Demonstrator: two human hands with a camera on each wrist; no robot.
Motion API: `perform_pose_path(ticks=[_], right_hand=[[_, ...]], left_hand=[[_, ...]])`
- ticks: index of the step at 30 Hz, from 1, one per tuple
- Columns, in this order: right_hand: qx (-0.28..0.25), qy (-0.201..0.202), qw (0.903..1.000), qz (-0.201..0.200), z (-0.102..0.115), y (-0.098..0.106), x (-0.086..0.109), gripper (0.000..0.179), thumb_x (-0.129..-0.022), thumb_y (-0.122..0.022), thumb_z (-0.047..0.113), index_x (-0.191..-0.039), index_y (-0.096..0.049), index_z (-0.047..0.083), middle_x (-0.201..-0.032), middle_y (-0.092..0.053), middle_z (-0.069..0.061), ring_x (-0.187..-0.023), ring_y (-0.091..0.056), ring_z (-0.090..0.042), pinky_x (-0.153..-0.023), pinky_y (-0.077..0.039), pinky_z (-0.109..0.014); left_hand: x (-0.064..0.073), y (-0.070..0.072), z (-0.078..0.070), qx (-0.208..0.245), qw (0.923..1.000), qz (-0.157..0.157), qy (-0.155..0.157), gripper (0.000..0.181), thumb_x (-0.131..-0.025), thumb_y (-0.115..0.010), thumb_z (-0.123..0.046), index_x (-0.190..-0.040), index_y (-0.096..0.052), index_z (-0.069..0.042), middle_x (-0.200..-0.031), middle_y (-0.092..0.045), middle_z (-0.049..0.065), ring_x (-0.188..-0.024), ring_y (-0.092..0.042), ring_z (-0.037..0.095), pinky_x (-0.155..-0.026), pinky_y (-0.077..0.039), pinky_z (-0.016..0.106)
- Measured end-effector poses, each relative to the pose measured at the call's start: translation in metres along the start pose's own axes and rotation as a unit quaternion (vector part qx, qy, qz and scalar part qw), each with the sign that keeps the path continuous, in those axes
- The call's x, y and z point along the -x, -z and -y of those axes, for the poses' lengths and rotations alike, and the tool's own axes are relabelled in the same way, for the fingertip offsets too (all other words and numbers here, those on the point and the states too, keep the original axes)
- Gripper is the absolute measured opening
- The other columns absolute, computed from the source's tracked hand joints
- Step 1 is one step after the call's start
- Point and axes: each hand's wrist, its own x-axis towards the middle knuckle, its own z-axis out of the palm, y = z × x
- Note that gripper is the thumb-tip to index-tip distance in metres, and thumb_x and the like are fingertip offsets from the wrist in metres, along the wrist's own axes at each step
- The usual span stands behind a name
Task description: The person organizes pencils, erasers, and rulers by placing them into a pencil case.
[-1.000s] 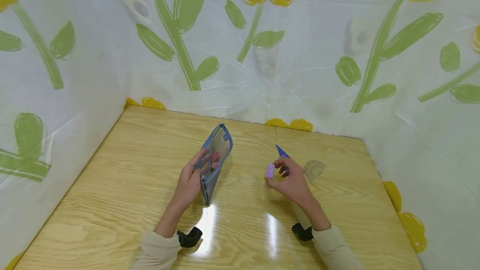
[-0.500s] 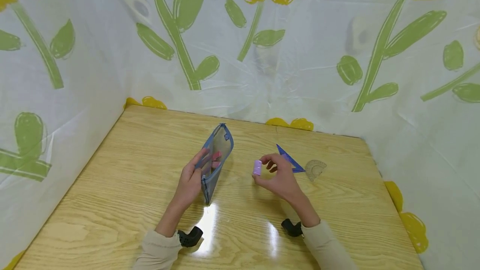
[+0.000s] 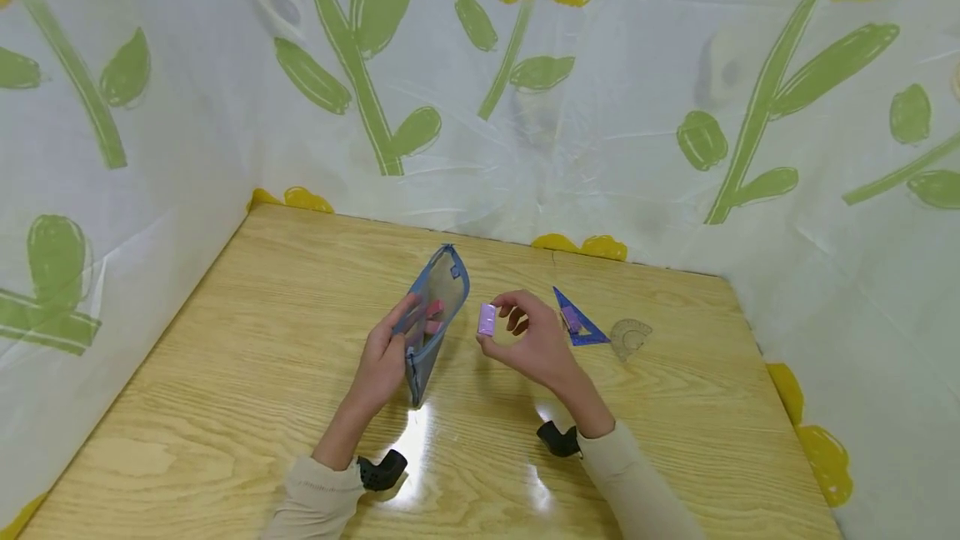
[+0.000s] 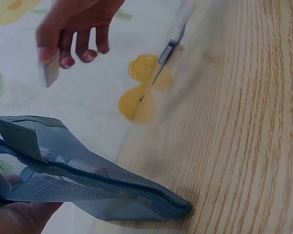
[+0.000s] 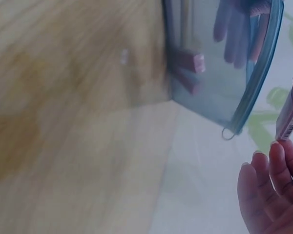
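Observation:
My left hand (image 3: 381, 361) grips a blue-grey mesh zip pouch (image 3: 422, 375) by its left side, its mouth spread and tipped up toward the right. Two pink blocks (image 5: 189, 60) show through the mesh in the right wrist view. Thumb and fingertips of my right hand (image 3: 538, 347) pinch a small purple eraser (image 3: 487, 320) at its ends, just right of the pouch mouth and above the table. A barcode label shows on this eraser (image 5: 290, 117) in the right wrist view. Part of the left hand is hidden behind the pouch.
Right of my right hand, a blue set square (image 3: 592, 334) lies on the wooden table (image 3: 247, 357), with another purple block (image 3: 572, 320) at it. A clear protractor (image 3: 630, 337) lies beside them. Flower-printed white sheeting (image 3: 622, 148) walls the table's back and sides.
My right hand has carried the purple eraser leftward, closer to the pouch mouth, uncovering the set square and the purple block at it. The left hand and pouch have barely moved.

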Motion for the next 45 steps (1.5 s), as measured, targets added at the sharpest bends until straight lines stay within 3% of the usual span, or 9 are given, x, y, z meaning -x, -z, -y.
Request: perform_pose_path(ticks=[6, 11, 21, 28, 38, 45], right_hand=[[-0.038, 0.014, 0.9991, 0.009, 0.011, -0.015, -0.023, 0.039, -0.077, -0.086, 0.017, -0.111, -0.067, 0.012, -0.087, -0.060, -0.011, -0.069, -0.055, -0.029, -0.058, -0.047, -0.026], [-0.032, -0.008, 0.9986, 0.040, 0.019, -0.026, -0.034, 0.038, -0.080, -0.085, 0.018, -0.113, -0.068, 0.011, -0.086, -0.062, -0.014, -0.067, -0.050, -0.017, -0.058, -0.044, -0.024], [-0.003, -0.017, 0.9974, 0.070, 0.033, -0.031, -0.040, 0.042, -0.076, -0.090, 0.024, -0.111, -0.070, 0.011, -0.080, -0.061, -0.002, -0.070, -0.054, -0.022, -0.056, -0.042, -0.024], [-0.014, -0.024, 0.9952, 0.094, 0.034, -0.029, -0.037, 0.034, -0.081, -0.086, 0.026, -0.108, -0.071, 0.011, -0.082, -0.062, -0.016, -0.066, -0.049, -0.015, -0.056, -0.039, -0.023], [-0.057, -0.001, 0.9975, 0.042, 0.027, -0.022, -0.026, 0.014, -0.090, -0.075, 0.018, -0.102, -0.073, 0.012, -0.075, -0.058, -0.002, -0.062, -0.048, -0.013, -0.054, -0.045, -0.025], [-0.072, -0.028, 0.9967, 0.025, 0.012, -0.012, -0.010, 0.013, -0.096, -0.069, 0.015, -0.106, -0.072, 0.008, -0.078, -0.059, -0.002, -0.072, -0.056, -0.017, -0.065, -0.055, -0.026]], left_hand=[[0.000, 0.001, -0.001, 0.006, 0.9999, -0.003, 0.009, 0.059, -0.097, -0.021, 0.010, -0.156, -0.026, 0.010, -0.160, -0.031, 0.028, -0.146, -0.034, 0.046, -0.116, -0.034, 0.059], [0.001, 0.000, -0.001, 0.013, 0.9999, 0.001, 0.007, 0.061, -0.096, -0.021, 0.011, -0.156, -0.026, 0.010, -0.159, -0.032, 0.030, -0.145, -0.035, 0.047, -0.115, -0.036, 0.057], [0.001, 0.000, 0.001, 0.017, 0.9998, 0.004, -0.010, 0.060, -0.095, -0.020, 0.013, -0.155, -0.027, 0.012, -0.158, -0.031, 0.033, -0.144, -0.036, 0.049, -0.114, -0.037, 0.057], [0.001, 0.002, 0.002, 0.007, 0.9998, 0.006, -0.015, 0.059, -0.096, -0.020, 0.012, -0.155, -0.026, 0.013, -0.159, -0.029, 0.032, -0.144, -0.035, 0.049, -0.114, -0.036, 0.057], [0.002, 0.003, 0.004, 0.008, 0.9997, -0.008, -0.022, 0.059, -0.095, -0.021, 0.014, -0.154, -0.029, 0.013, -0.158, -0.033, 0.032, -0.143, -0.038, 0.049, -0.113, -0.039, 0.057], [0.003, 0.005, 0.001, 0.008, 0.9994, -0.018, -0.027, 0.059, -0.095, -0.021, 0.013, -0.153, -0.029, 0.014, -0.158, -0.032, 0.033, -0.143, -0.037, 0.050, -0.113, -0.038, 0.055]])
